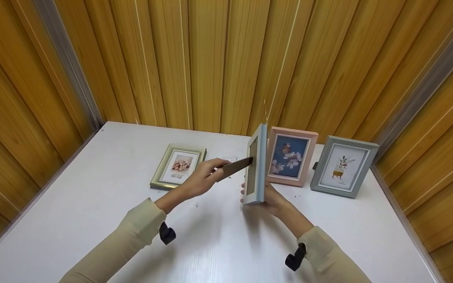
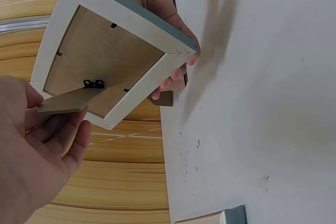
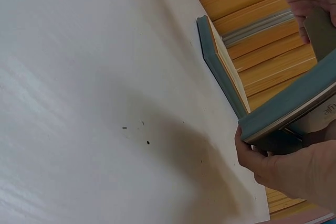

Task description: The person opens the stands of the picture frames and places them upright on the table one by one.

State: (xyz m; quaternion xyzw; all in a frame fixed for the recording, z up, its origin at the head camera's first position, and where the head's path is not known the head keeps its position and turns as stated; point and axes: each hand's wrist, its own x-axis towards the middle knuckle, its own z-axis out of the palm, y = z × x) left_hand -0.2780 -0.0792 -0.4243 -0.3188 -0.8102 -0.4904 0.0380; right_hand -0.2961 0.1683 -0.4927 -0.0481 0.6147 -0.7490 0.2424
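Observation:
A blue picture frame (image 1: 263,165) is held up on edge above the table, its back turned to the left. My right hand (image 1: 275,198) grips its lower part, with fingertips curled round the edge onto the back. On that brown back panel (image 2: 105,51), a stand leg (image 2: 71,101) swings out from a small black hinge (image 2: 94,84). Thumb and fingers of my left hand (image 1: 203,177) pinch the leg near its free end. Part of the frame's front, with some lettering, shows in the right wrist view; the rest is hidden there.
A green-gold picture frame (image 1: 178,167) lies on the white table (image 1: 104,196) at left. To the right stand a pink frame (image 1: 307,159) with a blossom picture and a grey-green frame (image 1: 360,173) with a plant picture. Wood-patterned walls (image 1: 207,59) border the table's back and sides.

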